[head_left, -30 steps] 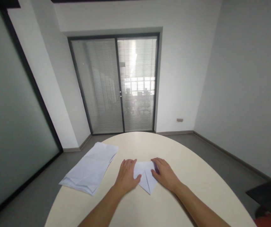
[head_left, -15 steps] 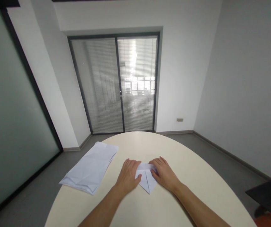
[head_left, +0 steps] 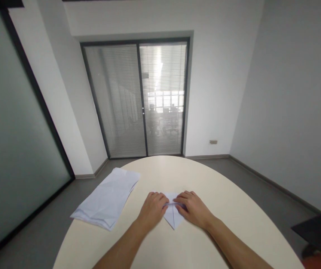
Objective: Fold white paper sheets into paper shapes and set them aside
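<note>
Between my hands a folded sheet of white paper (head_left: 173,216) lies on the table, its pointed end facing me and a crease running down its middle. My left hand (head_left: 154,207) pinches the paper's left side, fingers curled at a raised horizontal fold. On the right side my right hand (head_left: 192,207) grips the same fold, with thumb and fingers closed on it. The fingers partly hide both side edges of the paper.
A stack of white paper sheets (head_left: 108,198) lies on the left of the round cream table (head_left: 219,194), its near-left corner overhanging the edge. Beyond are a glass door (head_left: 163,130) with blinds and white walls. A dark flat object (head_left: 317,231) stands at the lower right.
My fingers have curled inward and drawn closer together. A horizontal fold now stands up across the paper where a flat band lay before, and the point has shifted slightly left.
</note>
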A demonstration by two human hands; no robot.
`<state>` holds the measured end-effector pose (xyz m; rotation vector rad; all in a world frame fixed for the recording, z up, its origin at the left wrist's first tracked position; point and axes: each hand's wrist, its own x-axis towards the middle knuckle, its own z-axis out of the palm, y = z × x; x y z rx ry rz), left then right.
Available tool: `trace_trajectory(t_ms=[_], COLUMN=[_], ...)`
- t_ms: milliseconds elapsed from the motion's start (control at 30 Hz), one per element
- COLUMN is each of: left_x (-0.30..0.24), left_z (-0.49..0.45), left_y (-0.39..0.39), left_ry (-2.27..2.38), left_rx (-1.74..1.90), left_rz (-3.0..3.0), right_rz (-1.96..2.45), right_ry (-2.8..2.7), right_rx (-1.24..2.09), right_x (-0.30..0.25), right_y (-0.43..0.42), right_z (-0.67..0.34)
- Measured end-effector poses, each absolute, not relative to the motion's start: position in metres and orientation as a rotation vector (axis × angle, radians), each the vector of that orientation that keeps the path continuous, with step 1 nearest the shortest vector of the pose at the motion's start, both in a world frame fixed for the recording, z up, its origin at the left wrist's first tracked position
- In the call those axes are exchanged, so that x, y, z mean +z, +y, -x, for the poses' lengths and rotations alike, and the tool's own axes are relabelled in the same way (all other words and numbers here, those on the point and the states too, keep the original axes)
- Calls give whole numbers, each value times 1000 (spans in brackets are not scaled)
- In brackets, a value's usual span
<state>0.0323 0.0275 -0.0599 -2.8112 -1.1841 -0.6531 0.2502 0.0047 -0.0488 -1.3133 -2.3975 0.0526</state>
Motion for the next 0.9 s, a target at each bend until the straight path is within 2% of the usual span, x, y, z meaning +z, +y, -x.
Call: trace_trajectory(t_ms=[333, 667, 900], left_x=[-54, -57, -70], left_z=[-35, -34, -31], left_y=[23, 17, 23], left_ry=[-1172, -1322, -1469], left_rx=[-520, -585, -480], left_rz=[2847, 2814, 2822], right_rz=[1244, 1153, 1082], right_ry=[-2438, -2430, -2469], right_rx=[88, 176, 206], right_x=[-49, -48, -44], right_y=[5, 3, 1], right_z=[-252, -251, -250])
